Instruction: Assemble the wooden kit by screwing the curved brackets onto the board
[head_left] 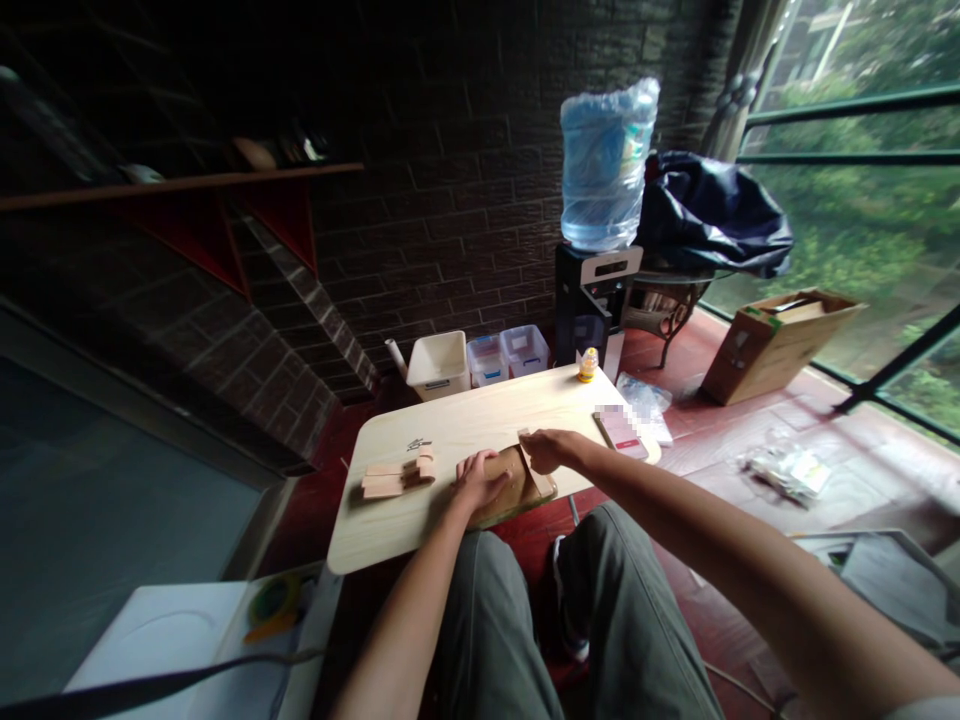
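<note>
A brown board lies at the front edge of the pale wooden table. Spread over the board's left part is my left hand, fingers apart and pressing on its top. At the board's right end, my right hand is closed by a thin light-brown strip that crosses the board; what its fingers hold is too small to make out. Several light wooden pieces lie left of my hands, with small dark metal items just behind them.
A small yellow-capped bottle stands at the table's back right, near a red and white booklet. Behind the table are a cream bin, clear boxes and a water dispenser. A cardboard box stands at right.
</note>
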